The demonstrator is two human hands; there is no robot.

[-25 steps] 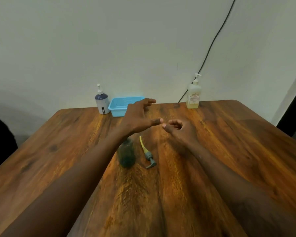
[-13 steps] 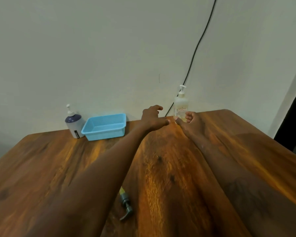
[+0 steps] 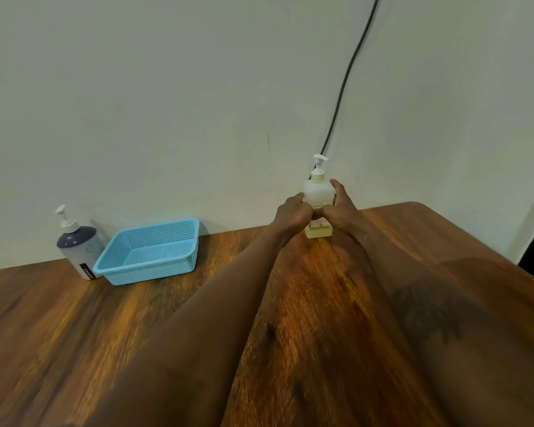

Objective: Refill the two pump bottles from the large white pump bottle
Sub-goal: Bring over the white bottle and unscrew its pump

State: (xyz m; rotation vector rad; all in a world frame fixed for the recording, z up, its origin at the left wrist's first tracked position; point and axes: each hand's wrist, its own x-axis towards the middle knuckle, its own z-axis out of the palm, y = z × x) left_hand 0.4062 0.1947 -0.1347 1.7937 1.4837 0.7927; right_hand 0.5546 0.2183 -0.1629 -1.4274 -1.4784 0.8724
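I am holding the big white pump bottle [image 3: 318, 192] with both hands, one on each side, because it is standing far off at the back of the wooden table [image 3: 74, 318], by the wall. My left hand [image 3: 292, 211] and right hand [image 3: 342, 208] are curling round its smooth, milky plastic sides. A little yellow liquid is sitting at the bottom. The small round bottle [image 3: 77, 246] is standing beside the blue basket [image 3: 150, 251] full of tiny holes.
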